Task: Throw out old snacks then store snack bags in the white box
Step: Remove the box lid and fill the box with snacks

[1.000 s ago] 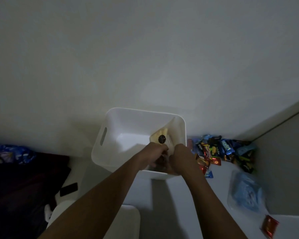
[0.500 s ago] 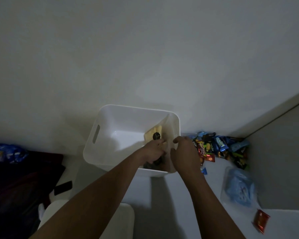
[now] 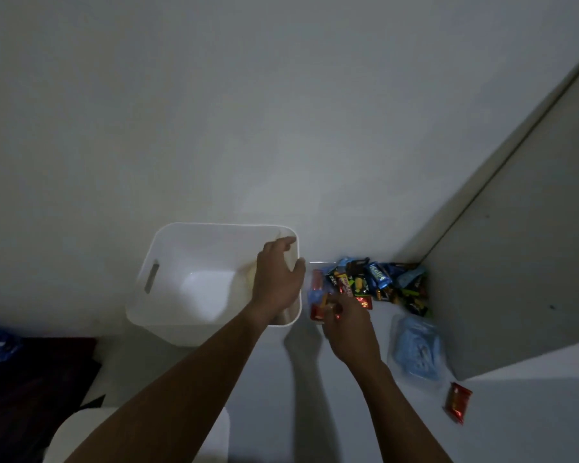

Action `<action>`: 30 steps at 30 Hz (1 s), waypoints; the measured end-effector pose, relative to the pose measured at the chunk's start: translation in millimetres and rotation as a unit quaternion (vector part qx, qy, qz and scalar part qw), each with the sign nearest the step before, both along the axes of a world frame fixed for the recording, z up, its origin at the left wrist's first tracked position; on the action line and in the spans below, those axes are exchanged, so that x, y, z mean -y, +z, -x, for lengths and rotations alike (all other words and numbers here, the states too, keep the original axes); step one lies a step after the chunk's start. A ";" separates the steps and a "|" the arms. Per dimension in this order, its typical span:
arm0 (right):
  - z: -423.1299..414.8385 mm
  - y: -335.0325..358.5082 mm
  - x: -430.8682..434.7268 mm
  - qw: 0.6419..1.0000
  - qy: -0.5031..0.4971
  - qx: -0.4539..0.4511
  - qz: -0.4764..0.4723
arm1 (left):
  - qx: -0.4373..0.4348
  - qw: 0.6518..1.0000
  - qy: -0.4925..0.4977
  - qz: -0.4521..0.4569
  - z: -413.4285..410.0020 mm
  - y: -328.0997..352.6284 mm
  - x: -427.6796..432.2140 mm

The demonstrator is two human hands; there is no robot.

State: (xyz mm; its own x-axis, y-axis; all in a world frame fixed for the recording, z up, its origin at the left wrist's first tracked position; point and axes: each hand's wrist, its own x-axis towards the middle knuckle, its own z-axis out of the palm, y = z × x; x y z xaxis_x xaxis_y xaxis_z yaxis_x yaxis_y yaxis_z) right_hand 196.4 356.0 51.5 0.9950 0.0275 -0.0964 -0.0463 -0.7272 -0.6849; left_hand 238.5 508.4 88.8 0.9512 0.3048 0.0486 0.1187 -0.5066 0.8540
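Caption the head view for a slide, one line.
Sorting snacks: left hand over the white box, right hand at the snack pile beside it.

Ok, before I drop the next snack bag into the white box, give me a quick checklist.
1. The white box upright and open beside the snack pile: ok.
2. Room inside the box: ok, much of its floor shows bare.
3. Grip of the right hand on a packet: cannot tell; its fingers reach the red packets at the pile's edge, but they are blurred.
4. The left hand clear of the box opening: not ok, it hovers open over the box's right side.
5. Strays gathered: not ok, a lone red packet lies apart from the pile.
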 end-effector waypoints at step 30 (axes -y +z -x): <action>-43.2 -135.7 217.9 0.959 -0.167 -0.218 -0.067 | -0.297 0.907 0.219 0.202 -55.0 -166.8 97.5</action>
State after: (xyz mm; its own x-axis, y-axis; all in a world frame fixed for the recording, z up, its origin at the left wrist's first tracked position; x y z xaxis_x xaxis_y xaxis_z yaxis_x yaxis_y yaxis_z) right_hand 239.6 138.2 -84.2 0.8166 -0.2445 -0.5229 -0.5643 -0.5292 -0.6337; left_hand 293.5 410.9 -77.9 0.5563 0.5379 -0.6334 0.7335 0.0403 0.6785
